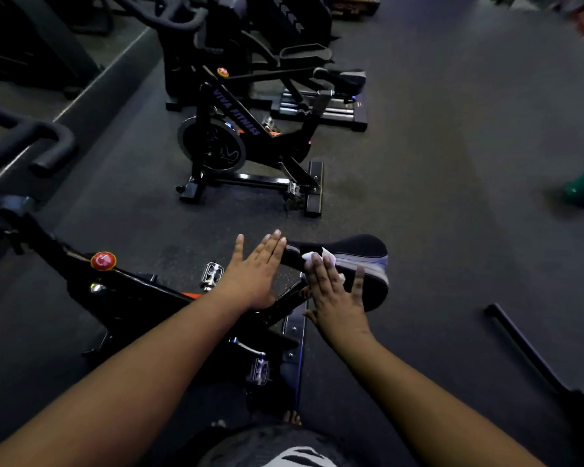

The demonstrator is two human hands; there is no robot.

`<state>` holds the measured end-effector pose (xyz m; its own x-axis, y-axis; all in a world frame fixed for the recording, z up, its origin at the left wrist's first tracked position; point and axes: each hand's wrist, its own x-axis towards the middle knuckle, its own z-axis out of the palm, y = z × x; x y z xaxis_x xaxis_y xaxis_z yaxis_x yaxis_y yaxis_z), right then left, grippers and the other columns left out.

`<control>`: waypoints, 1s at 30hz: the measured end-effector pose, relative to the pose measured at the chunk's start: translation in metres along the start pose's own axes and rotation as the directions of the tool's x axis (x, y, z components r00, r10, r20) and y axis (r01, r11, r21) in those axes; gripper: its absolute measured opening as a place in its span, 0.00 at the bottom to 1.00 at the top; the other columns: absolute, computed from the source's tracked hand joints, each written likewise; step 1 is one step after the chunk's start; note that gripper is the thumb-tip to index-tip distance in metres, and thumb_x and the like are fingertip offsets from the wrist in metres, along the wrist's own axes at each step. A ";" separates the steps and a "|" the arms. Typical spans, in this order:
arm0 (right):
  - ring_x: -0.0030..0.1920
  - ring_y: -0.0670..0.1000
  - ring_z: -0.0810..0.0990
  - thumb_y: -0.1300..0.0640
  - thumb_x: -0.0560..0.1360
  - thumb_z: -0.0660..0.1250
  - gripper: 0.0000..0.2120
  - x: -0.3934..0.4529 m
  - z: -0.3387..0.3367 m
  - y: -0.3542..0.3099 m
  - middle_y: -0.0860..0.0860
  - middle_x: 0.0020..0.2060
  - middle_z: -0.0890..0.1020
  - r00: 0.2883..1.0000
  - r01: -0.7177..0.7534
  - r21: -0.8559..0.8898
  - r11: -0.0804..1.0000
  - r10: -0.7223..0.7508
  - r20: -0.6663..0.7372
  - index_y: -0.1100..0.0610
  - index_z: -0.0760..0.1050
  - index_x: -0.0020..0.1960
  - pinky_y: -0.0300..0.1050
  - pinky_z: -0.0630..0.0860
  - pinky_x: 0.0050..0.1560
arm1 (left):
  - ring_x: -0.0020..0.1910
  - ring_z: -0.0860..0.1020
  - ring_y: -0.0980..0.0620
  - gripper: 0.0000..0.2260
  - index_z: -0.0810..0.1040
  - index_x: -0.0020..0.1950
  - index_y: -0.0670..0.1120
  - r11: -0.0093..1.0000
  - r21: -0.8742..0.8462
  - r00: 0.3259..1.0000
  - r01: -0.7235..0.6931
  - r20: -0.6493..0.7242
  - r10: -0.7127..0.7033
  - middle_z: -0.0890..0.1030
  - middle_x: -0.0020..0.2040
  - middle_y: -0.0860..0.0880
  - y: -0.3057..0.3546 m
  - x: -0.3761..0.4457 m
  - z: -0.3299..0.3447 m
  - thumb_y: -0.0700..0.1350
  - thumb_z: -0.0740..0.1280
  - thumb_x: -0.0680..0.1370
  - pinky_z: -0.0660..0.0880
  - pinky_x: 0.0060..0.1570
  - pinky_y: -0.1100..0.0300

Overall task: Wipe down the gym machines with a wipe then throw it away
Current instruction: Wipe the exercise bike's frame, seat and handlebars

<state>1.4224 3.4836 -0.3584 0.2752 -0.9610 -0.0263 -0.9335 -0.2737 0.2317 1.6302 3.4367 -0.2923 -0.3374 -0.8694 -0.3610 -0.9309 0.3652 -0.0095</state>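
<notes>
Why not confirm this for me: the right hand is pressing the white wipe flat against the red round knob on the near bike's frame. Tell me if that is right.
Not quite. The right hand does press the white wipe flat, but against the black padded bike saddle, not the red round knob, which sits untouched farther forward on the frame. The head view shows it.

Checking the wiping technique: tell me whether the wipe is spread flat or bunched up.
Bunched up. The wipe shows as a crumpled white wad on the bike saddle, pressed under the straight fingers of the right hand.
</notes>
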 end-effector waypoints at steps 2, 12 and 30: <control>0.82 0.55 0.43 0.31 0.72 0.66 0.54 -0.014 0.000 0.016 0.53 0.82 0.41 0.999 -0.041 0.051 0.998 0.042 -0.014 0.56 0.41 0.83 0.79 0.42 0.72 | 0.81 0.32 0.52 0.51 0.27 0.80 0.45 1.000 0.008 1.000 -0.004 0.000 0.004 0.26 0.80 0.48 -0.001 0.001 0.000 0.59 0.65 0.77 0.33 0.74 0.31; 0.81 0.50 0.34 0.16 0.66 0.43 0.58 0.030 -0.033 0.066 0.50 0.82 0.37 0.869 -0.486 0.349 0.801 0.403 0.286 0.53 0.35 0.82 0.82 0.38 0.69 | 0.80 0.32 0.52 0.52 0.27 0.80 0.45 0.996 0.026 0.996 -0.087 -0.005 0.087 0.26 0.80 0.48 -0.015 0.004 0.003 0.61 0.64 0.77 0.32 0.73 0.30; 0.74 0.56 0.68 0.13 0.60 0.50 0.52 0.062 -0.040 0.113 0.50 0.71 0.72 0.780 -0.610 0.419 0.673 0.416 0.467 0.45 0.64 0.74 0.81 0.37 0.68 | 0.81 0.32 0.51 0.51 0.27 0.80 0.45 0.986 0.039 0.987 -0.164 0.004 0.163 0.26 0.79 0.48 -0.023 0.007 0.002 0.64 0.63 0.77 0.33 0.73 0.30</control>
<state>1.3428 3.3947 -0.2950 -0.2812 -0.8821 -0.3780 -0.8921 0.3854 -0.2357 1.6498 3.4229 -0.2961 -0.4845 -0.7967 -0.3612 -0.8570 0.5151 0.0134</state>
